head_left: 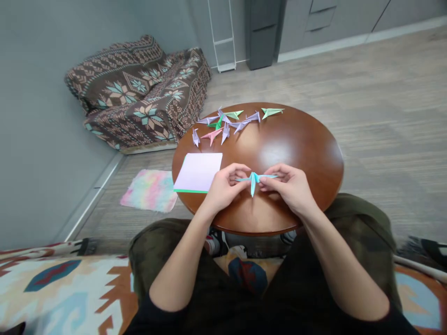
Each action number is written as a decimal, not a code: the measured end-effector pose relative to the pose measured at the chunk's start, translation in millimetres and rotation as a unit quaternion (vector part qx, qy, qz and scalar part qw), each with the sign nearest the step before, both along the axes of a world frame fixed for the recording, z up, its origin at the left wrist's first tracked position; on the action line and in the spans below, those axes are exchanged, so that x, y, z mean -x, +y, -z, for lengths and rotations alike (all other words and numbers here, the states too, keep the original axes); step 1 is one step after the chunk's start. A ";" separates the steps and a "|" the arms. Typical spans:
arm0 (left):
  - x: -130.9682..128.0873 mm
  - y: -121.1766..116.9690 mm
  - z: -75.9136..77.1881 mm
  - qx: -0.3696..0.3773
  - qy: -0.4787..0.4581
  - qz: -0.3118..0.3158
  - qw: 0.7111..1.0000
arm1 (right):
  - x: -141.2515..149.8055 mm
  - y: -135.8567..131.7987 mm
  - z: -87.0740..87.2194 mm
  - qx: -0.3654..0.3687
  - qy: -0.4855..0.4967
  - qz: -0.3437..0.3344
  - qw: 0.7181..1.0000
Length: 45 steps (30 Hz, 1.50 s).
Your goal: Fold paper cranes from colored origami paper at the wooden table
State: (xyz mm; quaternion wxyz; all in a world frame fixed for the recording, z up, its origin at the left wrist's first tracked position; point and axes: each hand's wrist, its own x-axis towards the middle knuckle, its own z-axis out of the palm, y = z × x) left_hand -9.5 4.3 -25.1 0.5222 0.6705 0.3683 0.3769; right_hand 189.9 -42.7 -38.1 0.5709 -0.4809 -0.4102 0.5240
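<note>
A light-blue origami crane (253, 182) is held between my two hands over the near part of the round wooden table (307, 153). Its wings stretch out to the left and right, and a narrow point hangs down toward me. My left hand (231, 185) pinches the left wing between thumb and fingers. On the other side, my right hand (284, 182) grips the right wing close to the body, thumb in front. Beside my left hand lies a stack of square paper (199, 170), lilac on top with a green edge below.
Several folded paper cranes in lilac, green and pink (225, 132) cluster at the table's far left. A pale green crane (271, 112) sits farther right. A patterned sofa (139, 97) and a pastel rug (150, 190) are left of the table.
</note>
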 end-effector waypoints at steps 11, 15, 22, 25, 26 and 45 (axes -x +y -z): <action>-8.6 -8.1 -3.4 0.014 -0.033 0.013 0.999 | 0.8 -4.8 -5.3 0.006 -0.077 -0.093 0.993; -10.1 -8.4 -3.3 0.053 -0.048 0.008 0.997 | 0.3 -5.3 -6.6 0.003 -0.088 -0.108 0.990; -7.3 -8.6 -0.3 0.094 -0.060 0.004 0.994 | 1.7 -4.5 -7.3 0.009 -0.046 -0.139 0.989; -7.0 -10.3 -2.6 0.098 -0.062 0.041 0.992 | -0.3 -4.2 -4.0 0.013 -0.016 -0.142 0.990; -7.2 -10.7 -3.3 0.096 -0.061 0.046 0.992 | -1.0 -4.0 -2.6 0.015 -0.008 -0.140 0.990; -11.3 -7.5 4.2 0.221 -0.162 -0.030 0.961 | -1.0 -5.6 -4.3 0.069 0.130 -0.177 0.973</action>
